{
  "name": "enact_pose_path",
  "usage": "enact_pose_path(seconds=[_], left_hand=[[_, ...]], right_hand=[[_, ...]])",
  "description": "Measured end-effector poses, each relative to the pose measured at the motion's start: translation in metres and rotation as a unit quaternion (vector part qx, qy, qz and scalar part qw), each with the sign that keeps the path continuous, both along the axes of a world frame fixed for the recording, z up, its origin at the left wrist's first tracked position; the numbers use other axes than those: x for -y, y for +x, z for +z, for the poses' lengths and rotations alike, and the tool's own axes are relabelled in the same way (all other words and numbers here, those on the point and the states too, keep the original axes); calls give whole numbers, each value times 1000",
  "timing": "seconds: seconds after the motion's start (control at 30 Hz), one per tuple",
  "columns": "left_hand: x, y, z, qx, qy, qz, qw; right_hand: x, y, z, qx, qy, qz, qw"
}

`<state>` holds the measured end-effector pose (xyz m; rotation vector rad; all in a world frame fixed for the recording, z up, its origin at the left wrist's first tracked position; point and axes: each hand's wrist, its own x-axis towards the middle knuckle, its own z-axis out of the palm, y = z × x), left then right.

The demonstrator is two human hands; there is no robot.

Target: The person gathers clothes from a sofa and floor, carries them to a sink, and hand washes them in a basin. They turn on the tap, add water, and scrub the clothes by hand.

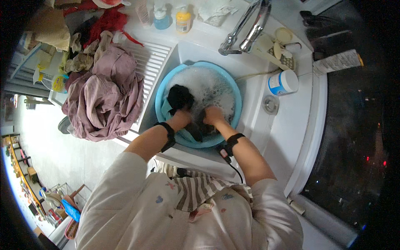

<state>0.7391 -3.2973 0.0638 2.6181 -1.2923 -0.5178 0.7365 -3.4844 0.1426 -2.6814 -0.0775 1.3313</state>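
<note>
A light blue plastic basin [239, 97] sits in the white sink, holding soapy water with foam [203, 76]. Inside it is a black cloth [180, 97], bunched up above the suds at the left and stretching down between my hands. My left hand [181, 120] grips this cloth near its bunched part. Close by on the right, my right hand [214, 115] is clenched on a dark, wet part of the cloth. Both hands are blurred, and foam hides some of the cloth. Each wrist wears a black band; a cable hangs near the right one.
Mauve clothes [104, 93] are heaped on the ribbed washboard [153, 62] at left. A chrome faucet [247, 28] rises behind the basin. On the right ledge are a white tub [283, 82] and a metal drain fitting [270, 104]. Pump bottles [183, 20] line the back.
</note>
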Motion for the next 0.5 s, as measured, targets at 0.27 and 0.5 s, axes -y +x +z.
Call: enact_pose_path(seconds=[0.27,0.5], left_hand=[[-26,53,138,-128,-83,25,988],[15,35,177,-45,-399,37,915]], right_hand=[[29,-17,125,233,263,-202,914],[47,-25,232,259,474,-361,761]])
